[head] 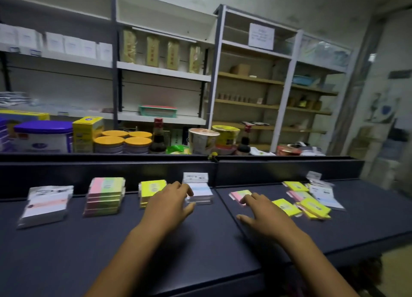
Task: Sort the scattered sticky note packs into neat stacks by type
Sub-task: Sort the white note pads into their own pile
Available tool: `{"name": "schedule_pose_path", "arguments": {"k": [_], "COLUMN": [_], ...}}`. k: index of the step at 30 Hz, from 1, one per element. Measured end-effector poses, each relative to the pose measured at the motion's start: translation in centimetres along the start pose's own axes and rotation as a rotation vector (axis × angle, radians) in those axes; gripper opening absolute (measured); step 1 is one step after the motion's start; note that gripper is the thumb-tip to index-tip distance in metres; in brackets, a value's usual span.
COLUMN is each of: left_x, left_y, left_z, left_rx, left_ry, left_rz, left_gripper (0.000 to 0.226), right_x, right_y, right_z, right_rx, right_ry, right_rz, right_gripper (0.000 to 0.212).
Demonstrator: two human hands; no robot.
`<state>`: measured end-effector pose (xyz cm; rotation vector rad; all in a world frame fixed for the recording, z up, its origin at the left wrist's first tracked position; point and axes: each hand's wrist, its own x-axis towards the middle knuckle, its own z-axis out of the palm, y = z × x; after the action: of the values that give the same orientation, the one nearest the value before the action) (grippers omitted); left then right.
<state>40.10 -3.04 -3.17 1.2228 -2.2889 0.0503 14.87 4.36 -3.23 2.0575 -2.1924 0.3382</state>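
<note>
The pink-and-green pack (pixel 240 195), lying on the worktop (pixel 200 241) just right of the blue-white stack (pixel 199 191) the left hand (pixel 170 202) steadies, looks light, stiff and film-slick, so the right hand (pixel 266 214), fingers spread and touching it, should pinch its edges.

A: What's stacked on the left half of the dark counter?

B: Four neat piles in a row. Far left, a stack of clear-bagged white packs (pixel 45 204), tilted a little. Next, a tall pink-and-green stack (pixel 104 196). Then a yellow stack (pixel 151 192), and beside it a pale blue-and-white stack (pixel 199 191) with a white header card standing up at the back.

A: And on the right?

B: Loose ones. A single pink-and-green pack (pixel 239 196) lies flat near the seam. Farther right, scattered yellow packs (pixel 312 207) overlap another pink-green pack (pixel 298 195), with white bagged packs (pixel 327 195) just beside them.
</note>
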Motion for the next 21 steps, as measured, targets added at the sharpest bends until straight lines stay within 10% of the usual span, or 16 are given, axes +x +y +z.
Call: {"name": "schedule_pose_path", "arguments": {"k": [21], "left_x": [3.5], "left_y": [24.8], "left_z": [8.1], "left_rx": [-0.133], "left_ry": [-0.038], "left_rz": [0.138], "left_gripper": [0.031], "right_x": [-10.7], "right_y": [22.9], "right_z": [-5.0], "right_rx": [0.039], "right_ry": [0.009], "right_rz": [0.178], "right_gripper": [0.043]}}
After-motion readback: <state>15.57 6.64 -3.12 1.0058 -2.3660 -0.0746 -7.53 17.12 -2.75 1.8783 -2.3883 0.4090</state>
